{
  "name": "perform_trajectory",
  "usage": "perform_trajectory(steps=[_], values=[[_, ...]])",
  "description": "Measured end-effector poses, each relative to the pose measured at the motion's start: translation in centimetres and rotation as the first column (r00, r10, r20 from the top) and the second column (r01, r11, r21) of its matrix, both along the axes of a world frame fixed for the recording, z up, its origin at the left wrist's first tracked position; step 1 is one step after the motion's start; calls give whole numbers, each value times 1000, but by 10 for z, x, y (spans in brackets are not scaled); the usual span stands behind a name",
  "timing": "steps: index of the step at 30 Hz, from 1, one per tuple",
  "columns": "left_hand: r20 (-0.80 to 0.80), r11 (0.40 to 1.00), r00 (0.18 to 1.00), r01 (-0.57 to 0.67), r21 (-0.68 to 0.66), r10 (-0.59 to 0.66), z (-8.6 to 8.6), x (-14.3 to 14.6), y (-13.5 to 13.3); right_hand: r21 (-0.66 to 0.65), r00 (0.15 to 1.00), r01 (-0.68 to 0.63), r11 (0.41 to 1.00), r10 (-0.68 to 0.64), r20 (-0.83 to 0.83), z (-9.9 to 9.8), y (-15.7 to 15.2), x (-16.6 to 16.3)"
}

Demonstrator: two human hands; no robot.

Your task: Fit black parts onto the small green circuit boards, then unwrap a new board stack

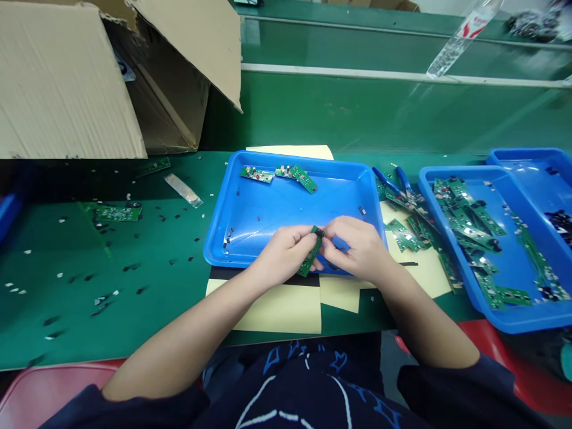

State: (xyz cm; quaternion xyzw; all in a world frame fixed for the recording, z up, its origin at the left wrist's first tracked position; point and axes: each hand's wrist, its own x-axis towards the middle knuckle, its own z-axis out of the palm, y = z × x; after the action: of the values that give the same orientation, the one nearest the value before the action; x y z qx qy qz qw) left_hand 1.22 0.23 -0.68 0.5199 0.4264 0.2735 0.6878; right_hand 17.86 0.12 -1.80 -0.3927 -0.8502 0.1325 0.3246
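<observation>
While the left hand [283, 253] pinches a small green circuit board [310, 257] at centre frame, over the blue tray's [268, 208] near rim, the right hand [357, 247] pinches a tiny black part [320, 233] at its top. In my judgement, a slipping fingertip could drop that part into the tray.

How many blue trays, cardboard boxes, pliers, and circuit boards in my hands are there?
Blue trays: 3
Cardboard box: 1
Pliers: 1
Circuit board held by left hand and right hand: 1
Total: 6
Blue edge at far left not counted: cut off.
</observation>
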Motion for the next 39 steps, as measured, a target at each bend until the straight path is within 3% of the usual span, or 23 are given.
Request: perform_trajectory(steps=[5, 8, 11, 14, 19, 26, 32, 35, 39], values=[[-3, 999, 1000, -1, 49, 1, -2, 0, 0, 12, 1000, 21, 1000, -20, -2, 0, 0, -1], [5, 994, 999, -44, 103, 44, -3, 0, -1, -15, 992, 123, 992, -123, -22, 2, 0, 0], [30, 988, 997, -77, 131, 74, -3, 0, -1, -124, 971, 213, 969, -224, -83, 3, -2, 0], [70, 985, 993, -102, 136, 94, -2, -1, 0, -240, 956, 194, 951, -238, -169, -1, -6, -5], [83, 977, 983, -173, 128, 163, 0, -3, 0, -254, 935, 175, 951, -242, -259, -7, -10, -13], [39, 963, 985, -173, 205, 169, 0, -4, -1, -7, 957, 185, 983, -182, -224, 2, -1, -4], [2, 939, 977, -207, 275, 214, 2, -3, -4, -11, 971, 143, 990, -143, -193, 5, 2, -1], [-72, 930, 985, -121, 348, 155, 2, -5, -3, 38, 969, 179, 983, -169, -178, 2, 4, 1], [-180, 915, 983, 105, 389, -36, 4, -8, -1, 151, 970, 209, 966, -186, -156, 0, 6, 2]])
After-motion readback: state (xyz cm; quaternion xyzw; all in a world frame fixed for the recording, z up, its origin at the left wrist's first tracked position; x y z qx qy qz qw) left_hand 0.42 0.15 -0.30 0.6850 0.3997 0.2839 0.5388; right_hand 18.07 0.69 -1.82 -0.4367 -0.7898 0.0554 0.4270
